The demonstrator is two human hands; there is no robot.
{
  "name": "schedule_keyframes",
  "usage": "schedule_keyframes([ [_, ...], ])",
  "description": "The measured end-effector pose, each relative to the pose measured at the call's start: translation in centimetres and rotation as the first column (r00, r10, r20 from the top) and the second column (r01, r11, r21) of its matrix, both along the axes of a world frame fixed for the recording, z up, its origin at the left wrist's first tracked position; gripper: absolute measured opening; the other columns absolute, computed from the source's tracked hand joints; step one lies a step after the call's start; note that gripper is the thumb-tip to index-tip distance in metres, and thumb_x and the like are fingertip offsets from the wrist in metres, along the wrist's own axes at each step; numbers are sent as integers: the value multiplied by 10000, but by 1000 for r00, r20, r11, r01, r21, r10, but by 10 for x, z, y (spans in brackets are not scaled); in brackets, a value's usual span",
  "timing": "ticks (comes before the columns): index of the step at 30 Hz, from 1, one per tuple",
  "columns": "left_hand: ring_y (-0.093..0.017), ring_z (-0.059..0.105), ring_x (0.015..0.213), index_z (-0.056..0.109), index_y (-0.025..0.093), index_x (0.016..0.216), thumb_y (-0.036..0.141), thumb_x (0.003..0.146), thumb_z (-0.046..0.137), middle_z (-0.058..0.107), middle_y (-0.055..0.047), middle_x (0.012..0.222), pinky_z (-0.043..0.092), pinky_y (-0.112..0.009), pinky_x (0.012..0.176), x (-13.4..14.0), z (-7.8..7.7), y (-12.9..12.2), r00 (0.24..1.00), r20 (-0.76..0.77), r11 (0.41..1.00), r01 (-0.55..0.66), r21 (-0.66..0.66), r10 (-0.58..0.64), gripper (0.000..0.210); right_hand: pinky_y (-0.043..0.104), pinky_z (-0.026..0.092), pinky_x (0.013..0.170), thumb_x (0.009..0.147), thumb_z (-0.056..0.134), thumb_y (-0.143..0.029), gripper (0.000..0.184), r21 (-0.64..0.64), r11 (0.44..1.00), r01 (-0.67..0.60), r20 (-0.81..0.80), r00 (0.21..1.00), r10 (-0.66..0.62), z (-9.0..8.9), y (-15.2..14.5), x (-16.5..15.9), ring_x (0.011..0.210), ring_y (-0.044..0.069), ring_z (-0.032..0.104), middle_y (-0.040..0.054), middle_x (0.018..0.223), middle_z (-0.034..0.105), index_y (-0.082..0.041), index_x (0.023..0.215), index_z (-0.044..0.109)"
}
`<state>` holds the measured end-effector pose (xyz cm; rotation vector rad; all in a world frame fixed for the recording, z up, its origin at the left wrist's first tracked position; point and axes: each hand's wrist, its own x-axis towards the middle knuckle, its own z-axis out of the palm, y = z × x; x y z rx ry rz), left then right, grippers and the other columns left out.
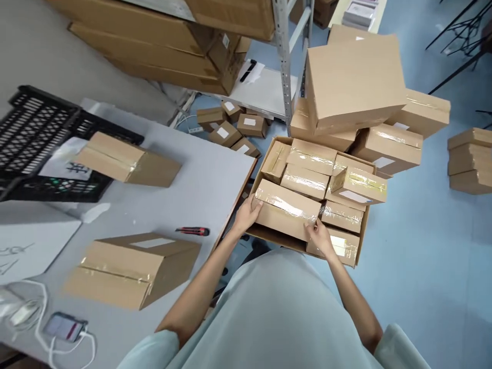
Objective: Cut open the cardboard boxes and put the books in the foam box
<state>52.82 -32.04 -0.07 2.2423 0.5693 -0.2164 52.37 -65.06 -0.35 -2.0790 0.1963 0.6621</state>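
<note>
Between my two hands is a long taped cardboard box (286, 207), over the near side of a large open carton (360, 251). My left hand (247, 214) grips its left end, and my right hand (318, 236) pinches its near right corner. Several smaller taped boxes fill the carton around it. One small box with yellowish tape (359, 184) sits tilted on top of the others at the right. A dark gap shows below the long box at the carton's near edge. Parts of my fingers are hidden behind the box.
On the grey table (215, 179) at left are two cardboard boxes, a red utility knife (192, 231), a black crate (38, 138) and a charging phone (65, 326). Behind the carton, larger boxes (355, 82) are stacked beside a metal shelf (283, 61). More boxes stand on the blue floor.
</note>
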Motion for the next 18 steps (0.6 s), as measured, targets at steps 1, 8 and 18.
schedule_keyframes([
  [1, -340, 659, 1457, 632, 189, 1525, 453, 1030, 566, 705, -134, 1552, 485, -484, 1279, -7, 10, 4, 999, 46, 1000, -10, 12, 9, 565, 397, 620, 807, 936, 635, -713, 639, 46, 999, -21, 0, 1000, 21, 9, -1, -6, 868, 316, 789, 120, 962, 839, -169, 1255, 739],
  [8, -311, 663, 1435, 627, 197, 1544, 498, 1087, 518, 708, -126, 1544, 489, -462, 1265, -70, 99, 53, 968, 230, 991, -119, 60, 102, 558, 522, 594, 1172, 1001, 679, -695, 678, 399, 908, -131, 29, 991, 131, 79, 44, -31, 1377, 360, 728, 156, 1509, 741, -222, 1487, 669],
  [18, -289, 632, 1311, 714, 135, 1393, 463, 1115, 492, 767, -138, 1370, 477, -489, 1246, -170, 126, 290, 926, 279, 926, -316, 208, 253, 484, 556, 584, 1206, 974, 784, -602, 741, 540, 720, -436, 178, 895, 408, 89, 263, -89, 1316, 336, 761, 94, 1447, 781, -306, 1618, 567],
])
